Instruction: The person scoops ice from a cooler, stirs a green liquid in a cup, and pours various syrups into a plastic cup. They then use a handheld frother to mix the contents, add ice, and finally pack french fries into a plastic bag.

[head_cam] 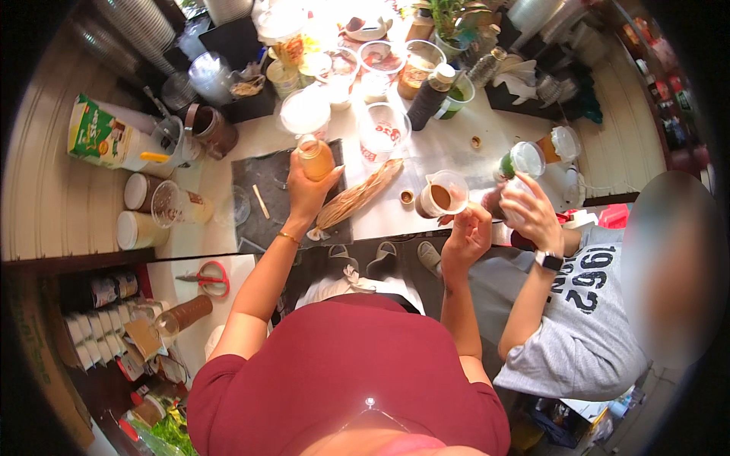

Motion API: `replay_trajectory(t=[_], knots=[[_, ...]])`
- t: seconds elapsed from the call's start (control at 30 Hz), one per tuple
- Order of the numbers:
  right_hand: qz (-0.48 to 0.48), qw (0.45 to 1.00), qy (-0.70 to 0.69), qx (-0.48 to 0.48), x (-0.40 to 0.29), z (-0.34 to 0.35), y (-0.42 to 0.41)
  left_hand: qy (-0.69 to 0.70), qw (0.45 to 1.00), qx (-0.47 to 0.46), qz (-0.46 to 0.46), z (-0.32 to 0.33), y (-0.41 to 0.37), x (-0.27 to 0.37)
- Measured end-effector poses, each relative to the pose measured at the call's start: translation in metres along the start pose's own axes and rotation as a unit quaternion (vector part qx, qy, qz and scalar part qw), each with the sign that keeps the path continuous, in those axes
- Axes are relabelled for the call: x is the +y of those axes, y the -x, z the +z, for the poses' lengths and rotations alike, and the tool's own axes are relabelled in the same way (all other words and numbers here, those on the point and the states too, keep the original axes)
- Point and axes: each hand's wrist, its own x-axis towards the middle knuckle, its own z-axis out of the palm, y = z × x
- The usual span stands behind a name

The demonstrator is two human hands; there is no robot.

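My left hand [312, 185] is wrapped around a clear bottle [319, 161] of light brown liquid, its open mouth tilted up towards me. In my right hand [469, 231] is a clear spouted measuring cup [456, 191], partly filled with brown liquid [440, 197]. A long, tied plastic bag of brown strands [359, 196] lies slantwise between my hands. Close to the cup, a small gold-coloured bottle cap [406, 196] rests on the white table [388, 219]. Beyond the bag stands a clear plastic cup [383, 132] with red print.
A person in a grey T-shirt [576, 330] works at my right, a hand [530, 208] near a lidded green container [526, 159]. Tubs and a dark bottle [430, 97] crowd the back. A dark mat [259, 176] and jars [142, 191] are leftward; red-handled scissors [212, 279] lie lower left.
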Motion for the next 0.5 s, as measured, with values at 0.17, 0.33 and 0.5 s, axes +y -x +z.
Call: replay_trajectory(t=[0.17, 0.33, 0.5], knots=[[0.011, 1.0, -0.002, 0.029, 0.002, -0.015, -0.005, 0.045, 0.999, 0.015, -0.018, 0.006, 0.011, -0.008], [0.005, 0.997, 0.024, 0.078, 0.022, -0.033, -0.024, -0.094, 0.959, 0.145, 0.225, 0.015, 0.068, 0.039], [0.072, 0.993, 0.076, 0.058, 0.093, -0.066, -0.025, 0.137, 0.95, -0.065, 0.271, 0.124, 0.038, 0.117]])
